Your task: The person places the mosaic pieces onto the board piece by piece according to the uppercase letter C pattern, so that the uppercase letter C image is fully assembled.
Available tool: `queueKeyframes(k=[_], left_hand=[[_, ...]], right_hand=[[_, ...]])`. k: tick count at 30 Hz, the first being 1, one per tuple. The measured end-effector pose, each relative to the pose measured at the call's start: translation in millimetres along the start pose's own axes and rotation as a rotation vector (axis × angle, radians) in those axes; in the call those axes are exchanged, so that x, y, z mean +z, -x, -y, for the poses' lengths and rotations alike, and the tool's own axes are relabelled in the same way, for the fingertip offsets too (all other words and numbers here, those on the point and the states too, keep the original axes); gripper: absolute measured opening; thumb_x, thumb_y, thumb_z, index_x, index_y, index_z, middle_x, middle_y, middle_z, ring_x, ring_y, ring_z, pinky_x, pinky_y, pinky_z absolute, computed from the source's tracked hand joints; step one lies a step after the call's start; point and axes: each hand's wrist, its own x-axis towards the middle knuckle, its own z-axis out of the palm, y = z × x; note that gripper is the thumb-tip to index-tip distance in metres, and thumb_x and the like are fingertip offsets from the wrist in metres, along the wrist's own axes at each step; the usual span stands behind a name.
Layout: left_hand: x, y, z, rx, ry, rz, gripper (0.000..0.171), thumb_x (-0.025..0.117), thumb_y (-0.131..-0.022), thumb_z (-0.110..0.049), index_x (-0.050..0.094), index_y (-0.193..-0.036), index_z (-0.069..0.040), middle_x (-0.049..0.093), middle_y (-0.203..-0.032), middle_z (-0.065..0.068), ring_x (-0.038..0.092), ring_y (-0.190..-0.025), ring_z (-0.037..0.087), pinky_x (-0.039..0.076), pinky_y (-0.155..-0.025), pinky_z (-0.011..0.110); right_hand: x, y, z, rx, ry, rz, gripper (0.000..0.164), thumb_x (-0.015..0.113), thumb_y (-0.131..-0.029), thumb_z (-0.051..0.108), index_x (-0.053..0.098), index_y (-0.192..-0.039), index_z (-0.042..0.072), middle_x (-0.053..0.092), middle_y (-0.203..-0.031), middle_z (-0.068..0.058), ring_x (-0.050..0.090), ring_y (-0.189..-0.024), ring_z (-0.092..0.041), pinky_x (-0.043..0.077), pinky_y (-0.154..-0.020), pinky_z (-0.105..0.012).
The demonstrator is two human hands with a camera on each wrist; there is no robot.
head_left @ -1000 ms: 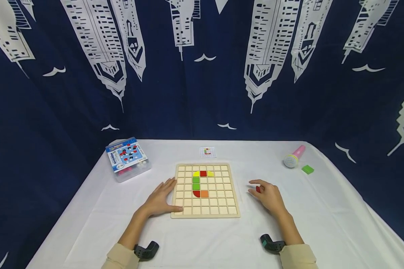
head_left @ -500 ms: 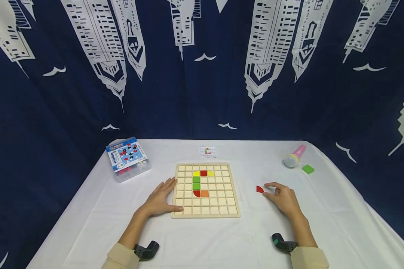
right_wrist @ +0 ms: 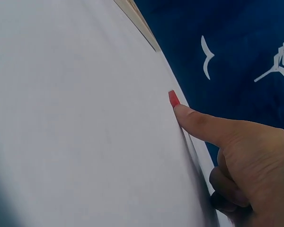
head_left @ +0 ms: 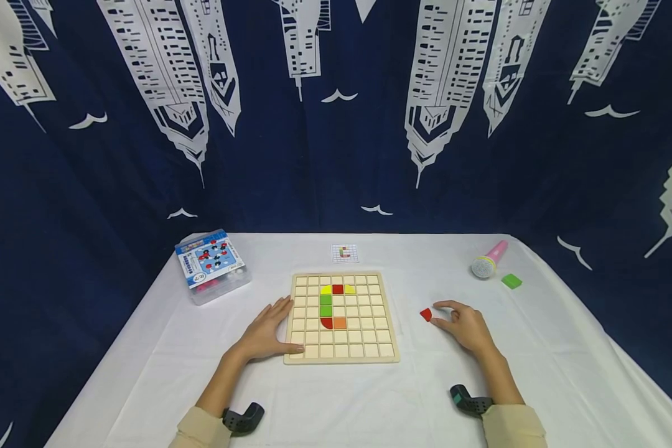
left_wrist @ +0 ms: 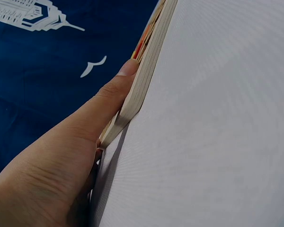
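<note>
My left hand [head_left: 267, 331] rests spread along the left side of the wooden grid board [head_left: 368, 350], thumb over its front left corner. In the left wrist view, that thumb lies along the board's edge. On the board, red, yellow, green and orange tiles form a C-like figure. To the right of the board, my right hand [head_left: 466, 325] has thumb and forefinger at the edge of a red quarter-round tile [head_left: 426, 315], pinching it close over the cloth. In the right wrist view, the red tile [right_wrist: 174, 98] sticks out past the thumb tip; the forefinger is hidden there.
A small pattern card [head_left: 345, 253] lies behind the board. A clear plastic box with a blue label [head_left: 213, 258] stands at the back left. At the back right are a pink toy microphone [head_left: 490, 260] and a green tile [head_left: 511, 281].
My right hand has drawn back to the right, uncovering the red tile, then come slightly left. The tile has turned and shifted a little left. The left hand has stayed still.
</note>
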Motion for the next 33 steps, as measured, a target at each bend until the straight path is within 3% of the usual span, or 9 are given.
queueKeyframes(k=[9,17,23,33], left_hand=[[0.0,0.5,-1.7,0.001,0.002,0.001,0.115,0.066,-0.061,-0.072,0.025,-0.146,-0.006,0.02,-0.152,0.005,0.013,-0.139,0.02,0.009,-0.113,0.037],[-0.6,0.8,-1.9,-0.007,0.008,0.002,0.115,0.067,-0.06,-0.071,0.025,-0.146,-0.007,0.02,-0.152,0.004,0.012,-0.139,0.019,0.008,-0.113,0.037],[-2.1,2.2,-2.9,0.011,0.021,-0.005,0.113,0.07,-0.062,-0.068,0.027,-0.145,-0.004,0.023,-0.151,0.007,0.015,-0.139,0.023,0.01,-0.113,0.04],[-1.7,1.6,-2.6,0.011,0.016,-0.01,0.113,0.069,-0.061,-0.068,0.027,-0.145,-0.005,0.022,-0.151,0.007,0.015,-0.139,0.022,0.01,-0.113,0.039]], right_hand=[[6,-8,12,0.001,-0.004,0.054,0.033,0.076,-0.076,0.022,0.069,-0.105,0.01,0.034,-0.052,0.004,0.028,-0.049,-0.009,0.024,-0.043,-0.025],[13,-9,18,-0.052,-0.011,0.025,0.027,0.078,-0.074,0.025,0.071,-0.097,0.012,0.033,-0.051,0.006,0.027,-0.048,-0.007,0.023,-0.042,-0.024],[27,-13,55,-0.167,-0.081,0.064,0.025,0.078,-0.074,0.026,0.071,-0.096,0.017,0.03,-0.05,0.009,0.024,-0.046,-0.004,0.022,-0.041,-0.022],[58,-16,110,-0.243,-0.162,0.204,0.025,0.075,-0.077,0.029,0.071,-0.099,0.018,0.032,-0.048,0.009,0.022,-0.042,-0.001,0.024,-0.04,-0.019]])
